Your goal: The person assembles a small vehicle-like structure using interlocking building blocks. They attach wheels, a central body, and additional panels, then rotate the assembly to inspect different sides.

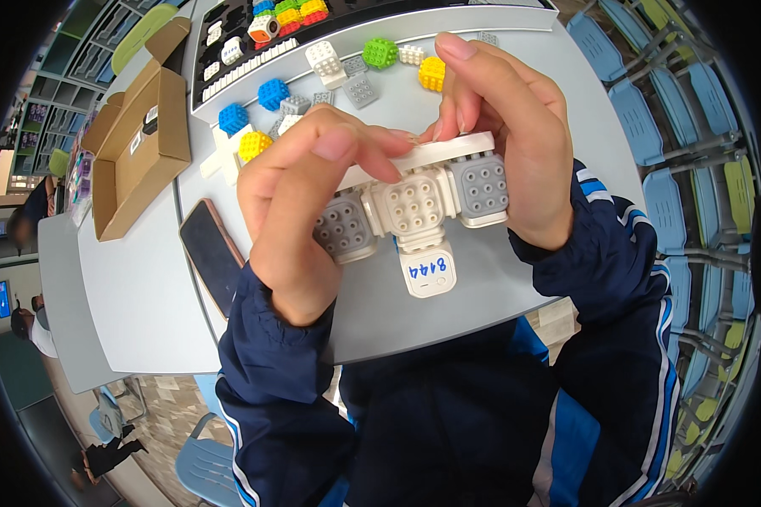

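Note:
Between my two hands is a construction of studded building blocks (408,203), lifted above the near part of the table. It joins grey cubes at both ends, a white cube in the middle, a long white bar along the top, and a white module with blue handwriting (428,270) hanging below. My left hand (300,194) is closed round the left end, its fingertips on the bar. My right hand (516,127) grips the right end, with its thumb or index finger raised and other fingertips at the bar. Some fingers are hidden behind the construction.
Loose blue cubes (272,94), a green cube (380,54), yellow cubes (432,74) and grey pieces (360,90) lie beyond my hands. Farther back is a black-lined parts tray (228,21). A phone (210,249) and an open cardboard box (144,152) are at the left.

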Available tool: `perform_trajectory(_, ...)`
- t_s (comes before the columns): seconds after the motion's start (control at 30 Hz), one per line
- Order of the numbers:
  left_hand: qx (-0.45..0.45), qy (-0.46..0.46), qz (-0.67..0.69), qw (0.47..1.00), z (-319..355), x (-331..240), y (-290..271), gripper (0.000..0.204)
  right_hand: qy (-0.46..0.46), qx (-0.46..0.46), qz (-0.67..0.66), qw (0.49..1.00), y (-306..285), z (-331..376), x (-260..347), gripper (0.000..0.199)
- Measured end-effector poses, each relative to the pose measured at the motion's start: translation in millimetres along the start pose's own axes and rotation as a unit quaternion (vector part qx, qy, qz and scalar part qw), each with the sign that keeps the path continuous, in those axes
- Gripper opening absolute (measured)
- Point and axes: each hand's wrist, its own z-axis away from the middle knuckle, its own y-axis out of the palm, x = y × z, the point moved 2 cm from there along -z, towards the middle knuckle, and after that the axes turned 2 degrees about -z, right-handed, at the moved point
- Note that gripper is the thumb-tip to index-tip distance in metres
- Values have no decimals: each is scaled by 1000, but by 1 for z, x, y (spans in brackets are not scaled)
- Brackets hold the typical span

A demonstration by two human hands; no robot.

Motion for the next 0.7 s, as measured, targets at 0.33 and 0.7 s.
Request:
perform_trajectory(0.33, -24, 22, -9, 999, 1, 1, 2, 40, -11, -18, -12, 1000, -2, 0, -2, 47)
perform_trajectory(0.7, -41, 15, -66, 997, 5, -1, 0, 44, -22, -43, -4, 999, -2, 1, -2, 49)
